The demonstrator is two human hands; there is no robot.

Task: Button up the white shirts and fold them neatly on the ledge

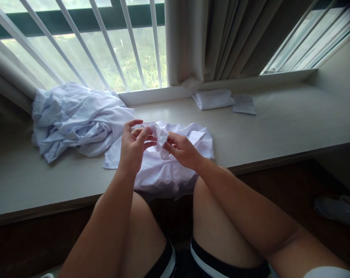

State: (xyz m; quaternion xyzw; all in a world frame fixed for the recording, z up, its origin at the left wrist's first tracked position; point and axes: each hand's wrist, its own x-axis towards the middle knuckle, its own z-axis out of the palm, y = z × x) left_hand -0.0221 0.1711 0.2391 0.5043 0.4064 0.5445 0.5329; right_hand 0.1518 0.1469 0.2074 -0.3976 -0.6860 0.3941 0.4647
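Two hands, one white garment.

White crumpled fabric garment in hands, plain. Bluish-white fabric heap, plain. Pale grey flat ledge. Grey-brown pleated cloth curtain. Black fabric shorts, white stripe along hems.

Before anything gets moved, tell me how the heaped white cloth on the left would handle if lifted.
The heaped cloth would probably sag floppily, given its soft creases. It looks thin, so likely light for its bulk.
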